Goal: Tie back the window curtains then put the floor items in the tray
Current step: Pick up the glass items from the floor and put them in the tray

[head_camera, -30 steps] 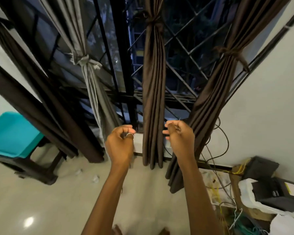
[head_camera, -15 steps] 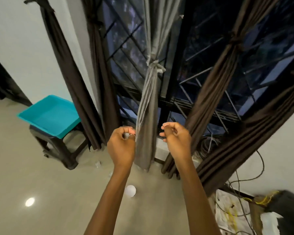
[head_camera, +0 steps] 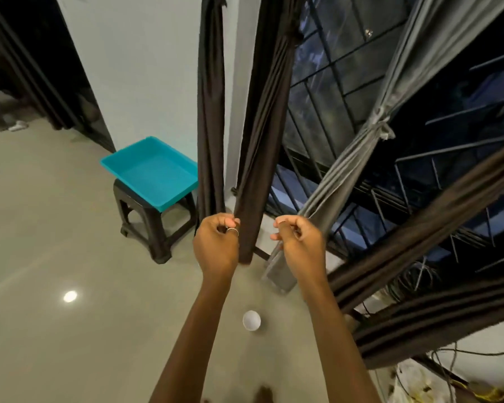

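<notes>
While our left hand [head_camera: 216, 246] and right hand [head_camera: 301, 245] curl into fists, curtain [head_camera: 264, 135] hangs near-upright between — cup [head_camera: 251, 320] below, tray [head_camera: 154, 173] left.

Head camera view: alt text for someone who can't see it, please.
The left hand and right hand, both curled, hover before a dark brown curtain at a barred window. A grey curtain is tied back; a teal tray sits on a stool, a white cup on the floor.
</notes>
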The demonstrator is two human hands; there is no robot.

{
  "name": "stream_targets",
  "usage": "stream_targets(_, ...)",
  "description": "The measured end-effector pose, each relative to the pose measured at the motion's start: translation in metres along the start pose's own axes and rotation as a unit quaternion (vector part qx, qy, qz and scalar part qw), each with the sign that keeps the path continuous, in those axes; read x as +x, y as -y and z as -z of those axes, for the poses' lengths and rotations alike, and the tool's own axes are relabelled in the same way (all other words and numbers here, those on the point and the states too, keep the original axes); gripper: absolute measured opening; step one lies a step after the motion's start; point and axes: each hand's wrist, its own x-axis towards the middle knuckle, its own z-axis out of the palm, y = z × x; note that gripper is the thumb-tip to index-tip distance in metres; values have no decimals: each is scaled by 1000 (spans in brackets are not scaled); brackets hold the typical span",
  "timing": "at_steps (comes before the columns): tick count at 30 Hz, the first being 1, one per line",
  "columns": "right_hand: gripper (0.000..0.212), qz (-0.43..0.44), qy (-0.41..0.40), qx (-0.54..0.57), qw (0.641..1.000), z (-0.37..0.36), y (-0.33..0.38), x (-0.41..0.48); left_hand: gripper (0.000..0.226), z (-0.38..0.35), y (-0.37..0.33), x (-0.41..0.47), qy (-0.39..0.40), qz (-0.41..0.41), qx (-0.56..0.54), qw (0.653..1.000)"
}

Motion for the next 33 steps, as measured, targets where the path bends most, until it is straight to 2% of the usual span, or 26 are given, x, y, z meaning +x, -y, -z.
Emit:
stream_targets(3, 12, -4, 19, -16, 1000, -19, -2, 14, 5, 7, 3, 19, -7, -4, 18, 1000)
stream_targets(7, 17, -9, 33, -9, 999, -44, -2, 44, 11, 11, 3, 52, -17, -22, 39, 999)
stream_targets(14, 14, -5, 63, 20, 998, -94, 4, 120, 4, -9, -1, 131, -28, -15, 50, 998)
stream_targets(17, 12, -19, 75, 13, 997, -111, 1, 154, 24, -27, -3, 161, -37, 5, 43, 998)
stream_targets(21, 20, -48, 86, -3, 995, -126, -11, 191, 20, -49, -1, 189, -32, 11, 25, 999)
stream_targets(26, 18, -90, 84, 0, 992, -141, -27, 219, 15, -68, 8, 224, 1, 15, 67, 998)
stream_targets(30, 18, -127, 74, -18, 989, -163, -41, 235, 20, -72, 22, 258, 33, -27, 120, 992)
stream_targets(33, 17, -146, 49, -39, 987, -187, -50, 246, 19, -71, 36, 290, 68, -16, 144, 987)
